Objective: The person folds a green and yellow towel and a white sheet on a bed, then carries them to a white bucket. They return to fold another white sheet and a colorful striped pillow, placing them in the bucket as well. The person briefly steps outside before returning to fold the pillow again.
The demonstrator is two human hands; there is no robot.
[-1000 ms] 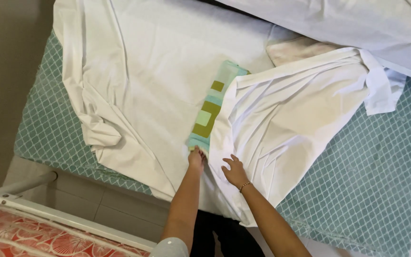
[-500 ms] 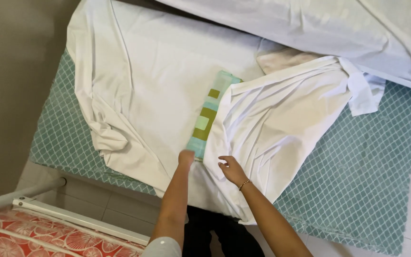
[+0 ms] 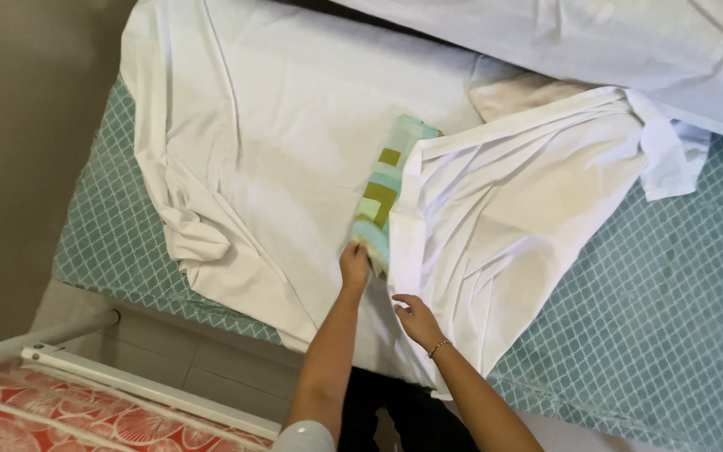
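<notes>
My left hand (image 3: 354,266) pinches the soft, light patterned cloth (image 3: 382,199) at its near end, while my right hand (image 3: 414,318), fingers spread, presses the limp white sheet (image 3: 495,226).

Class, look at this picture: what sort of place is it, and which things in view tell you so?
Probably a bedroom at home: a teal patterned mattress lies on a tiled floor, white sheets spread over it, and a white metal frame stands alongside.

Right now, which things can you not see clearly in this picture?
Head view only:
- patterned cloth: mostly covered by the white sheet.
- left hand: fingertips hidden in the cloth's end.
- beige piece: mostly under the sheet; kind unclear.
- red mattress: cut by the frame edge.
</notes>
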